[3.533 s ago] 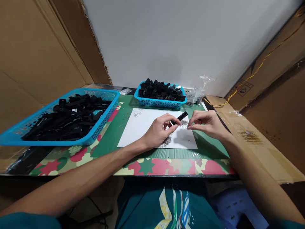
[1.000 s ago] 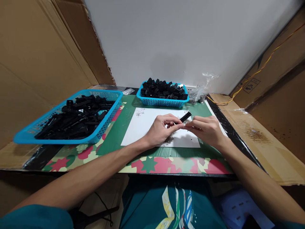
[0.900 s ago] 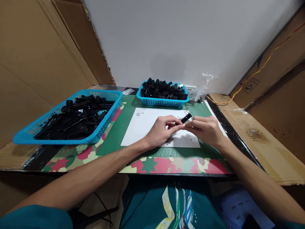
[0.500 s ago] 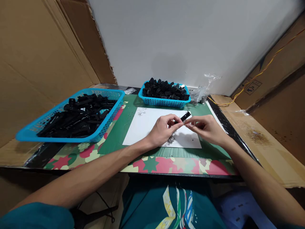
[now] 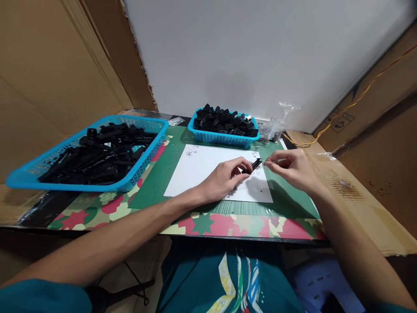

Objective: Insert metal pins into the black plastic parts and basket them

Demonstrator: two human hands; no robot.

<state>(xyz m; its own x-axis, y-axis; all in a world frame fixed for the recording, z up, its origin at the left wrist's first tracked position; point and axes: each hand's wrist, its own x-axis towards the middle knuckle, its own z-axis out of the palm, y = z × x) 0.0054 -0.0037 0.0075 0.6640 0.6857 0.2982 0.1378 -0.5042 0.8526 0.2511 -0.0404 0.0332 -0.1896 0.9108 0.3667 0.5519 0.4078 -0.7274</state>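
Your left hand (image 5: pixel 223 180) pinches the black piece (image 5: pixel 256 164), its free end toward your right hand (image 5: pixel 295 169), apart from it; whether that holds anything, I can't tell. Likely light, stiff, slick: grip its sides.

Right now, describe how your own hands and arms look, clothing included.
My left hand and right hand are bare: no gloves or watch show. Teal sleeves, left and right, leave the forearms uncovered. The teal shirt has a print with yellow, green, white and blue strokes.

White wall (image 5: pixel 260 56) behind; brown cardboard (image 5: pixel 58 65) at left.
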